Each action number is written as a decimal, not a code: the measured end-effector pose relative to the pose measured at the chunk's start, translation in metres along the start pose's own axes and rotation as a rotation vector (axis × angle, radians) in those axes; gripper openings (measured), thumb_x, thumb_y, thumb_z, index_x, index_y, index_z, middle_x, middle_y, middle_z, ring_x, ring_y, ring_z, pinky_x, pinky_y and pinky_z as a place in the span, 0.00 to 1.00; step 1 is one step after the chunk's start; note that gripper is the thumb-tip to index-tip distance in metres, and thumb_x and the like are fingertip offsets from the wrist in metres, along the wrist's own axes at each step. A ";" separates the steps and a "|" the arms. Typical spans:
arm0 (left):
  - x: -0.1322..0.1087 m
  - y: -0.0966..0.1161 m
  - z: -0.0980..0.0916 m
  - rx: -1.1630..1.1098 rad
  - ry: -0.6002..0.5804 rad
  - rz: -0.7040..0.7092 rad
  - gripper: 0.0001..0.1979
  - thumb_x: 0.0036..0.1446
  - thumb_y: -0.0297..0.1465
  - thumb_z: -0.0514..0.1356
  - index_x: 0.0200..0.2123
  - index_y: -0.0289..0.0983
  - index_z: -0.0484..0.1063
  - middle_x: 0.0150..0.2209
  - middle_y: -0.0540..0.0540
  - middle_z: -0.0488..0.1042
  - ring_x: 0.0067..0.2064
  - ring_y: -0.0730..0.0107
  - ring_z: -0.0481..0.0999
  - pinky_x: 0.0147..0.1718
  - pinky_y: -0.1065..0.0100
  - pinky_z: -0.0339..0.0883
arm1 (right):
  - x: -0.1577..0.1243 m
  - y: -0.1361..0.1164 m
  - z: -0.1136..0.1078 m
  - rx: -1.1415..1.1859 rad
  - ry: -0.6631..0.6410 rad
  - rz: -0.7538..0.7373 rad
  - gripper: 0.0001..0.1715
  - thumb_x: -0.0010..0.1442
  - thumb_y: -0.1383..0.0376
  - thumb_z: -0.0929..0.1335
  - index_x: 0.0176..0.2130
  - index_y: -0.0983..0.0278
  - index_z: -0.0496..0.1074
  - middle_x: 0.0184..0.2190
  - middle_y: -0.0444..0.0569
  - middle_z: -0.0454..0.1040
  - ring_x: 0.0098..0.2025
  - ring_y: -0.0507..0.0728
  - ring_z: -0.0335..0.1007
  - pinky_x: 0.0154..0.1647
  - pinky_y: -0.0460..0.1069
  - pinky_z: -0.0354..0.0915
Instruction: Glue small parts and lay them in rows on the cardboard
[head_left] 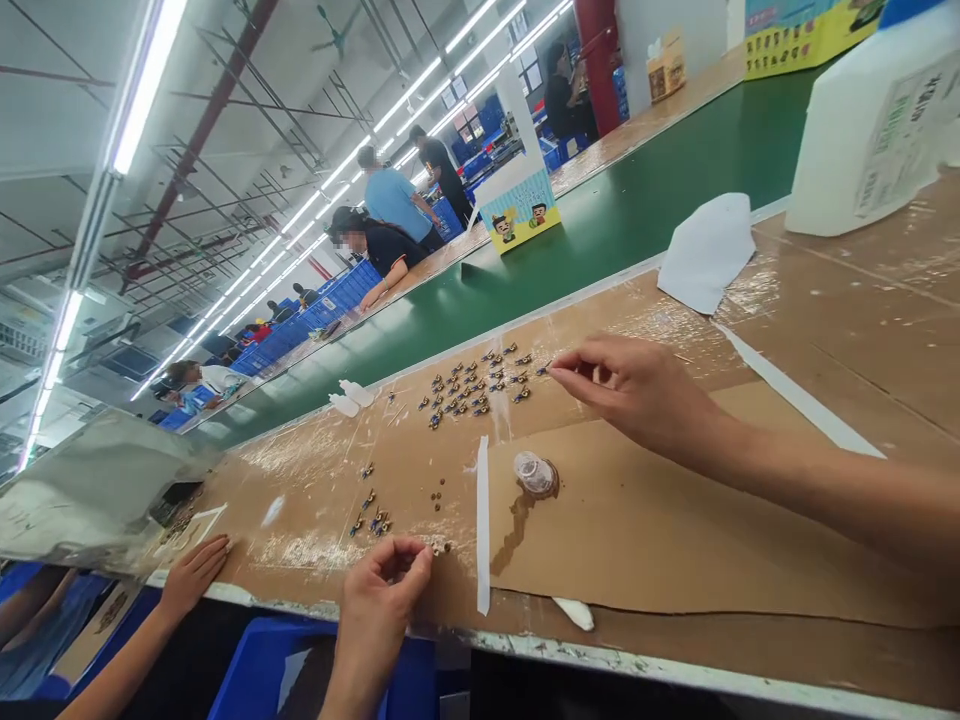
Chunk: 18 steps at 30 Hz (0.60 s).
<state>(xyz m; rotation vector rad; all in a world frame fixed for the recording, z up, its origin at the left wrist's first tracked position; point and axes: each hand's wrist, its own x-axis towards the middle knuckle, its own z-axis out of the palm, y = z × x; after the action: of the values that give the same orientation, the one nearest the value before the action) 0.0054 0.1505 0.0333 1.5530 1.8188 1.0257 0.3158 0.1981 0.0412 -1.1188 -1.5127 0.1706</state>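
My right hand [626,385] reaches over the bench with thumb and forefinger pinched at the end of a small blue-and-gold figure [542,370]. That piece is at the right end of a group of similar small figures [457,390]. Near the front edge, my left hand [382,590] is closed in a pinch. Tiny brown pieces [447,547] show right at its fingertips; what exactly it holds is too small to make out. Farther up are several loose brown round pieces [438,495] and a smaller cluster of figures [379,522].
A small clear cup [534,473] stands on a cardboard sheet [637,530], beside a wet stain. White bottles [350,398] and a big white jug [862,150] stand near the green conveyor belt [622,190]. A co-worker's hand [196,577] rests at left.
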 end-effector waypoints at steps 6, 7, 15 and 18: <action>0.004 0.002 0.000 0.000 0.003 -0.063 0.16 0.34 0.41 0.69 0.23 0.35 0.74 0.20 0.52 0.72 0.25 0.73 0.69 0.25 0.76 0.60 | 0.000 0.019 0.006 0.000 0.020 -0.047 0.14 0.59 0.58 0.61 0.30 0.63 0.70 0.27 0.44 0.68 0.27 0.50 0.62 0.31 0.46 0.59; 0.005 0.003 0.000 -0.001 0.004 -0.084 0.16 0.34 0.41 0.69 0.23 0.35 0.74 0.20 0.52 0.72 0.25 0.74 0.68 0.25 0.76 0.60 | -0.001 0.020 0.005 0.006 0.014 -0.053 0.14 0.59 0.58 0.61 0.30 0.63 0.70 0.27 0.44 0.68 0.27 0.49 0.62 0.31 0.45 0.59; 0.003 0.012 0.004 0.028 -0.041 -0.099 0.13 0.38 0.39 0.68 0.22 0.36 0.73 0.20 0.53 0.70 0.26 0.74 0.66 0.26 0.76 0.58 | -0.001 0.025 0.001 0.043 0.020 -0.033 0.14 0.58 0.58 0.61 0.30 0.63 0.70 0.27 0.43 0.68 0.27 0.50 0.62 0.31 0.45 0.59; 0.003 0.011 0.004 0.067 -0.049 -0.090 0.13 0.39 0.39 0.68 0.23 0.35 0.73 0.21 0.52 0.71 0.27 0.73 0.65 0.26 0.76 0.57 | -0.001 0.025 0.002 0.051 0.006 -0.034 0.14 0.58 0.58 0.61 0.30 0.62 0.71 0.27 0.43 0.69 0.28 0.50 0.62 0.31 0.45 0.59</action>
<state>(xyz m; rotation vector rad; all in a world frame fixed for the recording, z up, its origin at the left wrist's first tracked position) 0.0143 0.1548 0.0403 1.5065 1.8886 0.8866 0.3276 0.2112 0.0234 -1.0514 -1.5130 0.1808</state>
